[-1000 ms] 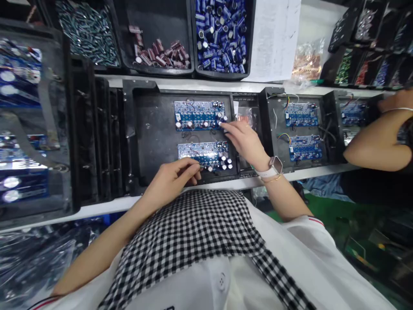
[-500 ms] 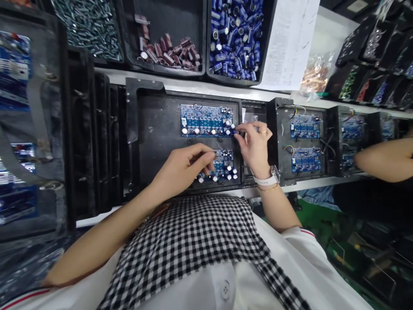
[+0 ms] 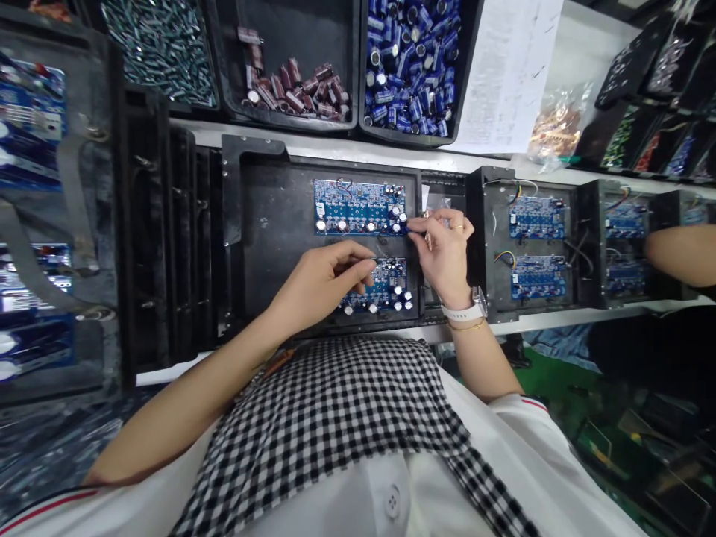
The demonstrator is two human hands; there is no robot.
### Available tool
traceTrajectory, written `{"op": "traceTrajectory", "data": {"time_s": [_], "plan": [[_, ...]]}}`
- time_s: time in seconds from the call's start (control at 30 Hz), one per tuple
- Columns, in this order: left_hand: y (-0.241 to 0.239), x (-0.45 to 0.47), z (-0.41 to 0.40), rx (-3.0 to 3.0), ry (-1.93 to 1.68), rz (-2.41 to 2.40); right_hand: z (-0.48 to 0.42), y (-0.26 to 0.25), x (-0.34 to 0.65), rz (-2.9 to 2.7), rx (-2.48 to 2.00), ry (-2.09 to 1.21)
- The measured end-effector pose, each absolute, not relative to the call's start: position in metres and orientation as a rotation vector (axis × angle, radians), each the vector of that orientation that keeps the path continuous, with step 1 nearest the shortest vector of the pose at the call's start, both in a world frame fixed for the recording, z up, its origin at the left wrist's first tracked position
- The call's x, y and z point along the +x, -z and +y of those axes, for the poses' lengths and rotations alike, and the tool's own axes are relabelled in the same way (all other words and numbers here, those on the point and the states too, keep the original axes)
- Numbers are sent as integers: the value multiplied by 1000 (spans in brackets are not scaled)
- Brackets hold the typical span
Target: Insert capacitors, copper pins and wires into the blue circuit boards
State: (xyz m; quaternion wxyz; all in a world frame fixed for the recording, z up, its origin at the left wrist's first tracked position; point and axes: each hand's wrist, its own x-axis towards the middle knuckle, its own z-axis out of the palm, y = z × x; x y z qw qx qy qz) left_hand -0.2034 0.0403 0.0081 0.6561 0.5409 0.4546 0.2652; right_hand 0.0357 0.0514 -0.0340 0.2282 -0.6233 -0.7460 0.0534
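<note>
My black tray (image 3: 274,216) holds two circuit boards (image 3: 361,210), long axes running left-to-right; whether my left hand (image 3: 321,282) or right hand (image 3: 446,253) grips anything, I cannot tell.

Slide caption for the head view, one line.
Right hand at the right end of the upper circuit board, left hand over the lower circuit board, blue capacitors in a bin beyond.

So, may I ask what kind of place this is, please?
Most likely an electronics assembly line: blue circuit boards lie in black trays set in a row, bins of small loose parts stand beyond them, and another person's arm shows at the right.
</note>
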Motion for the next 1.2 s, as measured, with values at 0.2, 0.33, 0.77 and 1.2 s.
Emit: {"op": "traceTrajectory", "data": {"time_s": [0.2,0.33,0.77,1.2], "plan": [[-7,-196,45,1116,-609,975,54,32,37,-2050,-1722,-201],[-4,-193,46,1058,-627,963,51,35,30,-2026,-1730,-141],[0,-184,46,820,-673,966,49,9,33,-2032,-1545,-422],[7,-166,59,638,-811,954,132,19,51,-2127,-1562,-474]]}}
